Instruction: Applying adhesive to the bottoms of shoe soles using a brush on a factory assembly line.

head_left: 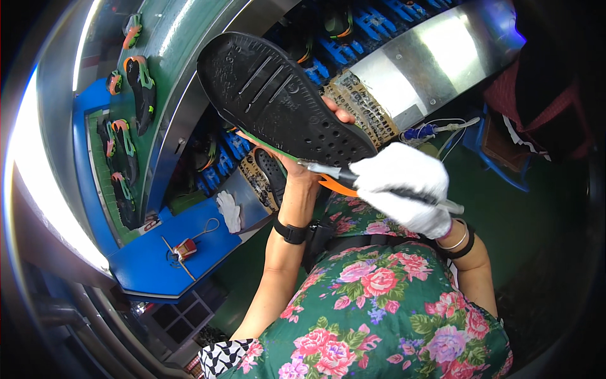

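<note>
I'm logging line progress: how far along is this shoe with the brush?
In hand: the left hand holds the shoe sole up while the gloved right hand sets a brush at its heel edge. Done: sole already on. Left: several shoes wait on the belt.

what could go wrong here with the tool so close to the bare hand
1. The thin metal tool in the gloved right hand works at the edge of the black shoe sole, right beside the bare left hand; a slip could jab it.
2. The shoe is held up in the air by one hand, so pressure could twist or drop it.
</note>
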A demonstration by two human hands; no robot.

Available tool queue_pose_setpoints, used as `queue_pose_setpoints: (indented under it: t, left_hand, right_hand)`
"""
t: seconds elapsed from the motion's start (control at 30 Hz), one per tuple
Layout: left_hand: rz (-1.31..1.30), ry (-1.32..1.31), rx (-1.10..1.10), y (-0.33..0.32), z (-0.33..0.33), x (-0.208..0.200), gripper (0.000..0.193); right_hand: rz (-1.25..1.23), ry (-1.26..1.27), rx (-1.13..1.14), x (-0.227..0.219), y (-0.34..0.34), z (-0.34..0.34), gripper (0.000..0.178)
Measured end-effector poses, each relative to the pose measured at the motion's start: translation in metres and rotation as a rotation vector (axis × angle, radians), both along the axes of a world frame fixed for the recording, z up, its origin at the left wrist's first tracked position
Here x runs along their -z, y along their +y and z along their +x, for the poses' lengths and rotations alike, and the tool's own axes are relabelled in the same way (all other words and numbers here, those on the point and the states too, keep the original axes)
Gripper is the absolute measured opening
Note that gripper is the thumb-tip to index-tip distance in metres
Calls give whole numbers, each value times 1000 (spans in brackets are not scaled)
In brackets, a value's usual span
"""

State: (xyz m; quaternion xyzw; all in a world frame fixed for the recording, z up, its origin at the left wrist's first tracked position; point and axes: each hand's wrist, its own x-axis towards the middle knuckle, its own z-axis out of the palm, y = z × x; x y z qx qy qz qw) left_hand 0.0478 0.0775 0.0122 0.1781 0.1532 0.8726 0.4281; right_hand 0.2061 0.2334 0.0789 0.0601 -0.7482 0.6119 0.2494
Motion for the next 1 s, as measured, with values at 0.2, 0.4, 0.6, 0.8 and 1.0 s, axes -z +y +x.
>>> queue_pose_setpoints:
  t: [0.2, 0.4, 0.6, 0.8, 1.0]
  left_hand:
    - [-29, -43, 11, 0, -2, -1, 99]
    - [-77, -17, -37, 5, -1, -7, 97]
    - [-136, 22, -21, 6, -1, -13, 99]
    - [-159, 54, 26, 7, -6, -13, 104]
    - [-225, 36, 47, 8, -3, -17, 108]
  right_hand:
    - [112, 41, 21, 0, 4, 2, 25]
    - [-109, -53, 21, 10, 9, 5, 20]
    - [18, 16, 2, 4, 9, 7, 18]
    - [-22, -62, 28, 9, 17, 12, 19]
    - [-62, -99, -12, 12, 17, 15, 17]
